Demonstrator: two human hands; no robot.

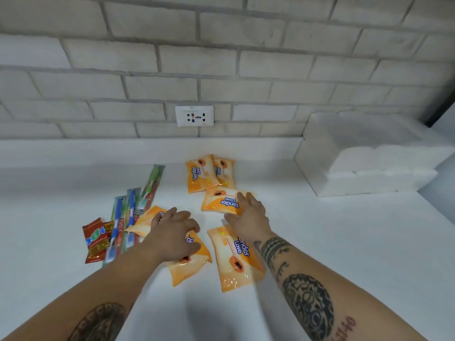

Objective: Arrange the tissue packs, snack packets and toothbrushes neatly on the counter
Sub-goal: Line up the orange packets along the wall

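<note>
1. Tissue packs (200, 173), six orange ones, lie scattered over the middle of the counter (320, 242). Two overlap near the back edge and the rest sit nearer the front, all at odd angles.
2. Left hand (172, 232) lies on two of them, fingers spread and slightly bent, with the thumb pressing the nearer pack (189, 267). Nothing is pinched or lifted that I can see.
3. Right hand (248, 215) reaches past the wrist pack (236, 257) lying below its forearm. Its fingers are straight and a little apart, tips resting on the middle pack (219, 203).
4. Toothbrushes (131, 217) in their sleeves lie left of the packs, roughly parallel and running front to back, one touching a tissue pack.
5. Red snack packets (94, 239) sit at the left of the brushes, partly beneath one of them.
6. White block (369, 156) fills the back right corner, well apart from everything else.
7. Step in hand, as I judge it, is gathering the tissue packs; none is lined up yet.
8. Next move calls for sliding the loose packs toward the back pair. Each needs turning to face the same way with edges squared, without knocking the toothbrushes askew.
</note>
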